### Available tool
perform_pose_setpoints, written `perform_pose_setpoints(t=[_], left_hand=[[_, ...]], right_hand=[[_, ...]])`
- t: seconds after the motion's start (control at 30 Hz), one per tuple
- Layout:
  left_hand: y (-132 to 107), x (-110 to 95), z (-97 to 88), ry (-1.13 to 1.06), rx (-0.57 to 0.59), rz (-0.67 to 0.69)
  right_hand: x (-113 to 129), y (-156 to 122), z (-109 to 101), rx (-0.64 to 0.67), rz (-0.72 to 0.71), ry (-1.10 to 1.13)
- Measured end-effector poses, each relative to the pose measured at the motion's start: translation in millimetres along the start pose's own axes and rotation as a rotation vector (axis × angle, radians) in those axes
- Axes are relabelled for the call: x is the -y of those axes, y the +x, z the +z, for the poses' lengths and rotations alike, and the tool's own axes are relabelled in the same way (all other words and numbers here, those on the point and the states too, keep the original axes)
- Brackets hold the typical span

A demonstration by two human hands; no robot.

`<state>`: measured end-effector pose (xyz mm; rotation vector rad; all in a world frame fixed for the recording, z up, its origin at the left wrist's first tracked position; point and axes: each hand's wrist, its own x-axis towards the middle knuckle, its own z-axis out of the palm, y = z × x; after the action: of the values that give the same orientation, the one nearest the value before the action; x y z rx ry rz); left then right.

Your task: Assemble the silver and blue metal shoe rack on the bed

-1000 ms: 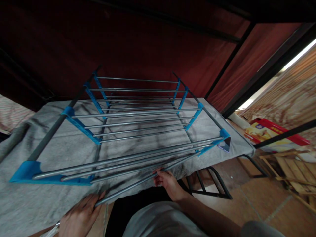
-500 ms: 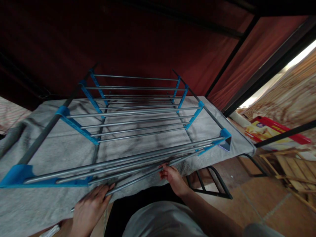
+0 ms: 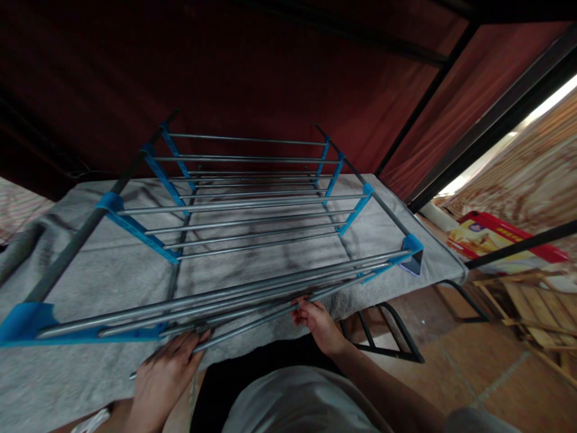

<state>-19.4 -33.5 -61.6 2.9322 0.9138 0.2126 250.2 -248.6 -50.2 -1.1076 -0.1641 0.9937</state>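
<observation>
A rack (image 3: pixel 252 204) of grey metal tubes and blue plastic brackets lies on its side across a grey blanket. Along its near side, a loose-looking metal tube (image 3: pixel 250 326) slants toward me. My left hand (image 3: pixel 169 370) is closed over this tube close to its left end, which pokes out past the palm. Farther along, my right hand (image 3: pixel 314 319) pinches the same tube, fingers curled around it. The tube's right end runs close to the right near bracket (image 3: pixel 392 263); whether it sits in the bracket I cannot tell. The left near bracket (image 3: pixel 85 332) is beyond my left hand.
The grey blanket (image 3: pixel 90 373) covers a bed with a black metal frame and ladder (image 3: pixel 396 337). A dark phone-like object (image 3: pixel 412 264) rests beside the right bracket. Red cloth (image 3: pixel 252 72) hangs behind. A red and yellow box (image 3: pixel 500 237) and wooden slatted furniture (image 3: pixel 541 313) stand right.
My left hand has shifted slightly up with the tube's left end. The left side of the rack has moved a little to the left. My right hand stays nearly in place.
</observation>
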Motion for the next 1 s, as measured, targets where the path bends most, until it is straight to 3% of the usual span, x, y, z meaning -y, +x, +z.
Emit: perform_pose_setpoints(t=[0.43, 0.7, 1.0], left_hand=[[4, -7, -10.8, 0.007, 0.044, 0.008], [5, -8, -11.4, 0.001, 0.006, 0.035], [4, -2, -7.8, 0.063, -0.167, 0.166]], right_hand=[[0, 2, -2, 0.013, 0.018, 0.0], [0, 4, -8, 0.034, 0.014, -0.034], [0, 0, -4, 0.034, 0.042, -0.018]])
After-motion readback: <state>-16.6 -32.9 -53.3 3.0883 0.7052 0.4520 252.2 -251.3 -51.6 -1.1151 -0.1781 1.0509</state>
